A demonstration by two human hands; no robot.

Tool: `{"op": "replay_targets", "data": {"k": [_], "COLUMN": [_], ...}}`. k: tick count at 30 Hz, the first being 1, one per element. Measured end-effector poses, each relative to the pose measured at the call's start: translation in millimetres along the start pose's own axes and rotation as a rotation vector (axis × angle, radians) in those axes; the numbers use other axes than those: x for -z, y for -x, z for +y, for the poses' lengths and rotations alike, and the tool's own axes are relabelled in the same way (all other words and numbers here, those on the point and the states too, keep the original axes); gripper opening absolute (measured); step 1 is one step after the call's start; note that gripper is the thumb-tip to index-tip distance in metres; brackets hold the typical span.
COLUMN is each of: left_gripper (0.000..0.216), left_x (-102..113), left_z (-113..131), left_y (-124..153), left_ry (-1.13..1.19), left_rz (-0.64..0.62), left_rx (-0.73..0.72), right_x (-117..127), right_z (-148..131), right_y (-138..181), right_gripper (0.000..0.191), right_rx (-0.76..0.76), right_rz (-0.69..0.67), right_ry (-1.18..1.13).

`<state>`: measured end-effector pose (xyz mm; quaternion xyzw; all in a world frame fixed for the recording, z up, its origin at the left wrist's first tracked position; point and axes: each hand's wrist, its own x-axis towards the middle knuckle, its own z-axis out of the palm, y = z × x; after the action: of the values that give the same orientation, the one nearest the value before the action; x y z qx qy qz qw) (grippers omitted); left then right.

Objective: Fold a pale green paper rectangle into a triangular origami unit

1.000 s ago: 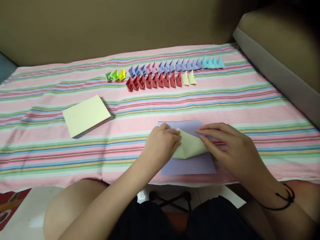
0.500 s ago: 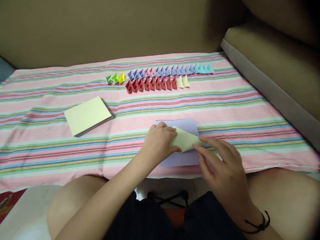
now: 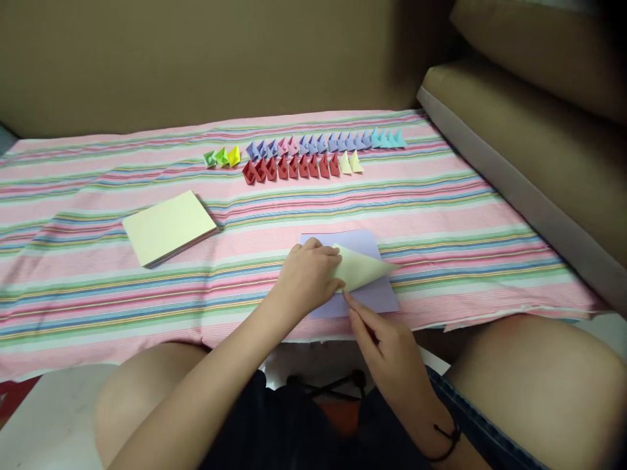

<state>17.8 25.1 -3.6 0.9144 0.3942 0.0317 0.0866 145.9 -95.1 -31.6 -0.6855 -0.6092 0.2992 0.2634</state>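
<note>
Holding folded paper (image 3: 362, 267) on a purple sheet (image 3: 379, 299) with left hand (image 3: 309, 274), touching its lower edge with narrow right hand (image 3: 385, 346), can't tell if pinching! Probably light, easily creased: take by folds.

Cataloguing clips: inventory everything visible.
Folded paper: one, cream, under left hand
Flat paper: count unclear, purple top, beneath
Paper stack: one, cream-topped, left
Front folded row: nine red, two cream, centre
Back row: about eleven purple, two pink, four turquoise, behind
Short row: two green, one yellow, left
Cloth: one, striped, beneath
Cushions: several, brown, back/right
Wristband: one, black, right wrist
Left hand: one, on folded paper
Right hand: one, at paper's edge
Legs: two, bottom
</note>
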Motion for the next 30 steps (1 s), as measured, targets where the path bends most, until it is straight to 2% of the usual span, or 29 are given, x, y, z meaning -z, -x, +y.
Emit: {"op": "replay_targets", "data": {"k": [4, 9, 14, 17, 30], "left_gripper": [0.032, 0.030, 0.031, 0.034, 0.034], "left_x": [-1.1, -0.9, -0.6, -1.7, -2.1], "left_z": [-1.5, -1.3, -0.8, -1.8, -2.1], "left_y": [-0.3, -0.3, -0.4, -0.5, -0.9], "left_ry": [0.002, -0.004, -0.002, 0.002, -0.007], "left_rz": [0.000, -0.010, -0.004, -0.001, -0.001], "left_rx": [-0.004, 0.002, -0.001, -0.003, -0.011], "right_x": [-2.6, -4.6, -5.9, -6.6, 7.6], "right_z": [-3.3, 0.0, 3.8, 8.7, 20.8], "right_y": [-5.0, -4.0, -2.4, -1.7, 0.9], "right_gripper": [0.050, 0.051, 0.051, 0.052, 0.059], "right_rx": [-0.055, -0.105, -0.107, -0.159, -0.303], "right_rz": [-0.045, -0.038, -0.040, -0.056, 0.019], "right_ry": [-0.059, -0.086, -0.229, -0.295, -0.459]}}
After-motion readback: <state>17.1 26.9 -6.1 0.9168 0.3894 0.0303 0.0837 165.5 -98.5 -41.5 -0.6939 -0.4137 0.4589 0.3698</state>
